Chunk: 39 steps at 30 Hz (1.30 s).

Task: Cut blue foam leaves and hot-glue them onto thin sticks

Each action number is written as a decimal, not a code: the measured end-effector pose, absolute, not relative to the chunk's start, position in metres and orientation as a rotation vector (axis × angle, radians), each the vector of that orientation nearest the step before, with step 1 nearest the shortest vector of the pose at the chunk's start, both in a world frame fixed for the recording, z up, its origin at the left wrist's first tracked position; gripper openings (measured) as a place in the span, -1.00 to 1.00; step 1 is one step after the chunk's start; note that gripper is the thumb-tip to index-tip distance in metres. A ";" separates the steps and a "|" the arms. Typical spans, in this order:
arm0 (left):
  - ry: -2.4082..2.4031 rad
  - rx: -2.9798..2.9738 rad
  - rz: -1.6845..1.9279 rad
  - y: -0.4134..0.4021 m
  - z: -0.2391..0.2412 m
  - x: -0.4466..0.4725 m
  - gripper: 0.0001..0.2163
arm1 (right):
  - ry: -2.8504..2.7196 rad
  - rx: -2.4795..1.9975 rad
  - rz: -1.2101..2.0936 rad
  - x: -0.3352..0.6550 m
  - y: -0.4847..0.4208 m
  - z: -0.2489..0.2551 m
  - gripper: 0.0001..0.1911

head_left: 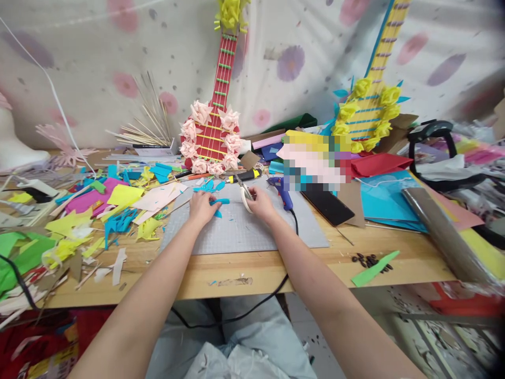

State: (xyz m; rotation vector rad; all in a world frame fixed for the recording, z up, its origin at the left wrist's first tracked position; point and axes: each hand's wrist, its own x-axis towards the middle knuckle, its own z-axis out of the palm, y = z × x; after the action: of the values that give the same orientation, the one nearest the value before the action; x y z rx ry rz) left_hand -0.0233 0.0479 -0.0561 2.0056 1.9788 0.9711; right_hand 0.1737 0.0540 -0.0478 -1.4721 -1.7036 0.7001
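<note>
Low over the grey cutting mat [236, 237], my left hand [202, 208] has its fingers bent around a small piece of blue paper [221, 201]. More cut blue paper pieces [211, 186] lie just beyond its fingertips. My right hand [260, 203] is closed on a pair of scissors [245, 198] with pale handles, its blades pointing away from me. A yellow-and-black utility knife [245, 176] lies past the scissors. To the right of my right hand rests a blue hot glue gun [282, 191] with a black cord.
A red paper guitar [213, 138] with pink flowers and a yellow one [365, 118] lean at the back. Coloured paper scraps [124, 195] cover the left side. A black phone [329, 203], blue sheets [389, 197] and a plastic-wrapped roll [445, 231] lie right.
</note>
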 end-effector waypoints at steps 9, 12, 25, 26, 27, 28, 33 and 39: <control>1.723 1.802 1.123 0.044 -0.043 -0.020 -0.91 | -1.709 -1.456 0.702 0.168 0.055 -0.056 -0.69; 1.666 1.851 1.205 0.041 -0.040 -0.021 -0.94 | -1.612 -1.441 0.779 0.164 0.056 -0.057 -0.65; 1.395 2.136 1.491 0.037 -0.040 -0.032 -0.91 | -1.471 -1.367 1.098 0.153 0.052 -0.050 -0.62; 1.398 2.131 1.511 0.035 -0.041 -0.032 -0.91 | -1.450 -1.365 1.125 0.152 0.053 -0.050 -0.61; 1.398 2.118 1.526 0.033 -0.041 -0.031 -0.91 | -1.444 -1.362 1.137 0.151 0.053 -0.050 -0.61; 1.396 2.088 1.540 0.030 -0.042 -0.029 -0.91 | -1.450 -1.363 1.130 0.151 0.053 -0.050 -0.62; 1.470 1.463 1.667 0.023 -0.044 -0.016 -0.68 | -1.587 -1.360 0.825 0.153 0.050 -0.048 -0.75; 1.295 0.802 1.330 0.028 -0.035 -0.009 -0.78 | -1.865 -1.233 0.450 0.150 0.038 -0.043 -0.81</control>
State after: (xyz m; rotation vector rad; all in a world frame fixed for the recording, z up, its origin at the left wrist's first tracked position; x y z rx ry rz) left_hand -0.0086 0.0282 -0.0351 0.8021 1.2951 1.3299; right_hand 0.1499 0.0380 -0.0428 -1.2326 -1.8654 0.4502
